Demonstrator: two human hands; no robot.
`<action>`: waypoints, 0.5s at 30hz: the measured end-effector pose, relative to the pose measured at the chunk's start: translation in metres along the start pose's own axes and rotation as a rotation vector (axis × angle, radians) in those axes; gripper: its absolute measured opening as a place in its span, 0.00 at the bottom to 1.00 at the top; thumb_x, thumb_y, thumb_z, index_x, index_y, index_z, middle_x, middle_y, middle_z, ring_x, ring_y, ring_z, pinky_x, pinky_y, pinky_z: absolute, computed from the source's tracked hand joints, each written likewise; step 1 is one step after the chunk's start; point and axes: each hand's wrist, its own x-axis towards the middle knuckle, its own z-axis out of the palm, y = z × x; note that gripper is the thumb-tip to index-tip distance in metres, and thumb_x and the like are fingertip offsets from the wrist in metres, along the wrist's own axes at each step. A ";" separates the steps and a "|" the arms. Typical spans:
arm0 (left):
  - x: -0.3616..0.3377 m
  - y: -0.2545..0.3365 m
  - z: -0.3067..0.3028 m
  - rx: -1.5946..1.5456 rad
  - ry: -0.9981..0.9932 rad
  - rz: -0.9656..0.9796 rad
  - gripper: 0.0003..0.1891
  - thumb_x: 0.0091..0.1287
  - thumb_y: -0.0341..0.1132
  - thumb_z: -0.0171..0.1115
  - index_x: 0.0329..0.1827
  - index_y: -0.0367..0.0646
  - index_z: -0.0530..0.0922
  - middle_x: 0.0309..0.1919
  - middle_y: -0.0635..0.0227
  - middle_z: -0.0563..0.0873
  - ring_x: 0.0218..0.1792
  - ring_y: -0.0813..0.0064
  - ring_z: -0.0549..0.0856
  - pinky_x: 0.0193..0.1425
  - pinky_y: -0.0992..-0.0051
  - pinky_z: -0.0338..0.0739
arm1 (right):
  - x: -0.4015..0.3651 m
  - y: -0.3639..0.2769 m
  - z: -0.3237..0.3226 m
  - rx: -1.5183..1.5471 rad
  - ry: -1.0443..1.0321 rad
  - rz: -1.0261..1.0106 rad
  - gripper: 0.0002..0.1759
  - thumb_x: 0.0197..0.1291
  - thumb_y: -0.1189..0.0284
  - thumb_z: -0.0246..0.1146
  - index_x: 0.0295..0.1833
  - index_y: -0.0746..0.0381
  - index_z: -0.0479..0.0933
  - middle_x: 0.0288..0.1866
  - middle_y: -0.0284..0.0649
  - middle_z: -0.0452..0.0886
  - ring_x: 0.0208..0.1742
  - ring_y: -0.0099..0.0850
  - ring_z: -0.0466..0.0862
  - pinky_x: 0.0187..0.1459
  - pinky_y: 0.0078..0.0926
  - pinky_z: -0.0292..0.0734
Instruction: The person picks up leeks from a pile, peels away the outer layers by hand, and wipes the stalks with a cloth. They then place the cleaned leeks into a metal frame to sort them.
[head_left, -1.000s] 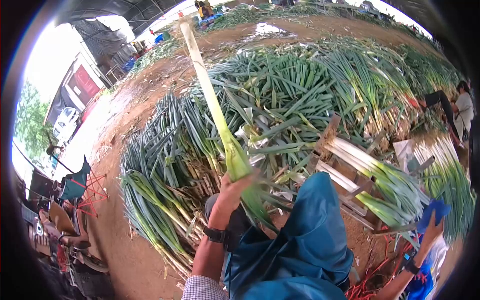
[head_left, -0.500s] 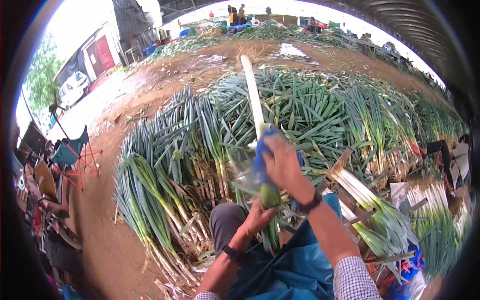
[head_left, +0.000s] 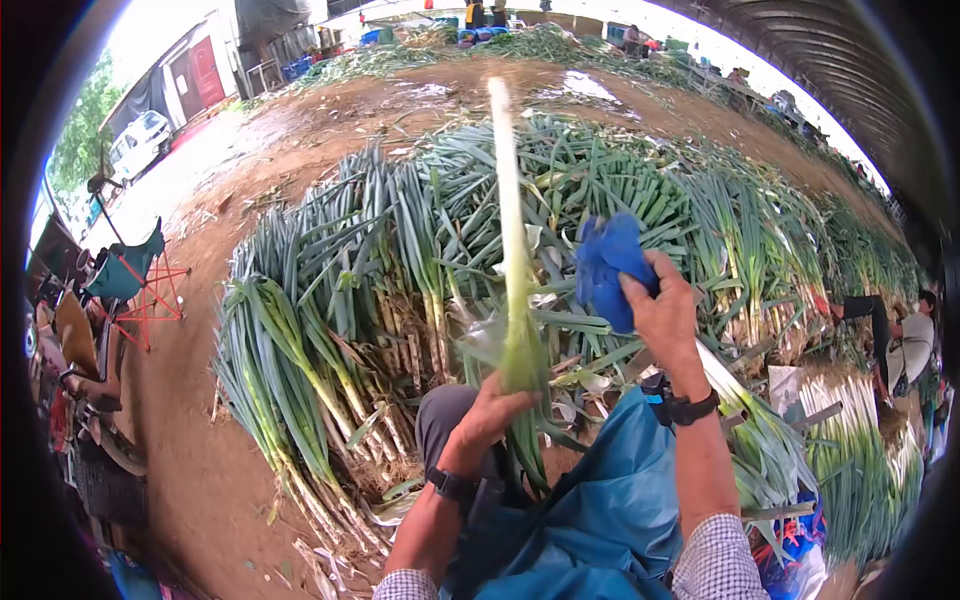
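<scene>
A long green onion (head_left: pixel 511 225) stands nearly upright in front of me, its pale stalk pointing up and slightly blurred. My left hand (head_left: pixel 492 412) is closed round its green lower part, above my lap. To the right of the stalk, apart from it, my right hand (head_left: pixel 666 312) pinches a crumpled blue cloth (head_left: pixel 609 268). A blue apron (head_left: pixel 590 500) covers my lap. Behind my hands lies a big heap of green onions (head_left: pixel 590 180). More onions with pale stalks (head_left: pixel 745 420) lie beside my right forearm.
Upright bunches of onions (head_left: pixel 300 330) crowd the left side. Pale-stalked onions (head_left: pixel 850 440) are stacked at the right, near a seated person (head_left: pixel 910 340). A folding chair (head_left: pixel 130 270) stands on the dirt floor at left. A white car (head_left: pixel 140 143) is parked farther back.
My right hand and the blue cloth have come off the onion and moved right. The onion's root tuft, visible before, is now blurred. My left hand keeps hold of the onion.
</scene>
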 end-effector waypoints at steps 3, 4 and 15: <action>0.004 -0.001 0.009 -0.059 -0.022 -0.034 0.20 0.65 0.26 0.64 0.61 0.36 0.78 0.48 0.66 0.86 0.46 0.75 0.86 0.51 0.73 0.83 | -0.008 -0.013 0.018 -0.064 -0.079 -0.353 0.16 0.61 0.72 0.69 0.53 0.65 0.78 0.45 0.53 0.85 0.44 0.53 0.85 0.47 0.45 0.81; 0.003 0.000 0.013 -0.066 -0.018 -0.045 0.20 0.65 0.27 0.64 0.60 0.36 0.79 0.47 0.66 0.87 0.44 0.74 0.87 0.50 0.73 0.84 | -0.013 -0.013 0.036 -0.056 -0.136 -0.453 0.14 0.60 0.73 0.68 0.50 0.65 0.78 0.45 0.53 0.84 0.43 0.53 0.85 0.47 0.47 0.80; 0.006 -0.009 -0.004 0.025 0.209 0.064 0.16 0.66 0.25 0.65 0.57 0.40 0.78 0.41 0.70 0.86 0.37 0.79 0.85 0.40 0.76 0.82 | -0.099 0.022 0.012 -0.124 -0.919 -0.106 0.09 0.62 0.69 0.64 0.42 0.64 0.80 0.32 0.54 0.84 0.37 0.55 0.85 0.39 0.46 0.80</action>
